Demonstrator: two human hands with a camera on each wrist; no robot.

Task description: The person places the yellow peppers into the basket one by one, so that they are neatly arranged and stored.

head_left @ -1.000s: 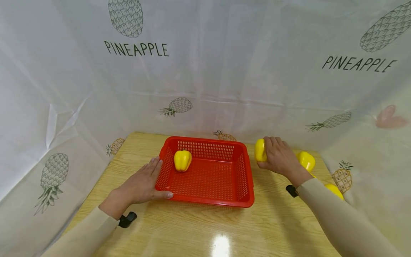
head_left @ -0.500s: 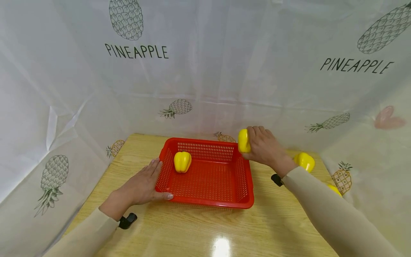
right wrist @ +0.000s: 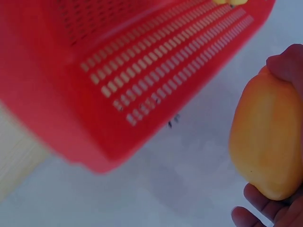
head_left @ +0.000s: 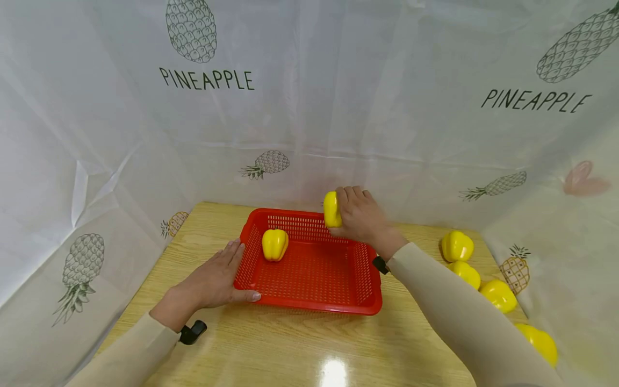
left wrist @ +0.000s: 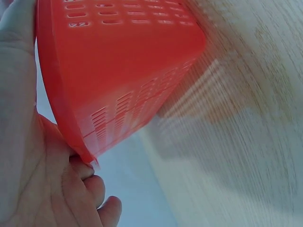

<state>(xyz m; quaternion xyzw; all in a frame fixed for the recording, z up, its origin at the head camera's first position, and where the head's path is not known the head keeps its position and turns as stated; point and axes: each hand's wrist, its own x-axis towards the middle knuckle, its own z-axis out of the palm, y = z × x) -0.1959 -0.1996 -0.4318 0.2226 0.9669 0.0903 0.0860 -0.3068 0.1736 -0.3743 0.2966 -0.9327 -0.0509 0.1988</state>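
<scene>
My right hand (head_left: 361,216) grips a yellow bell pepper (head_left: 331,209) above the far side of a red plastic basket (head_left: 314,306). In the right wrist view, fingers curl around the smooth held pepper (right wrist: 265,137), outside the basket's rim in that picture. Another yellow bell pepper (head_left: 274,245) lies inside the basket near its left wall. My left hand (head_left: 213,274) rests at the basket's near left corner, fingers straight along the left rim and thumb on the front rim. The left wrist view has the palm (left wrist: 52,175) against the basket's outer rim (left wrist: 61,104).
Several more yellow bell peppers (head_left: 499,295) stand along the right edge of the wooden table (head_left: 271,344). A white curtain (head_left: 362,107) printed with pineapples surrounds the table at the back and sides.
My right hand has carried its bell pepper leftward from the table's right side to over the basket. The peppers beneath that arm now show more. My left hand has stayed at the rim.
</scene>
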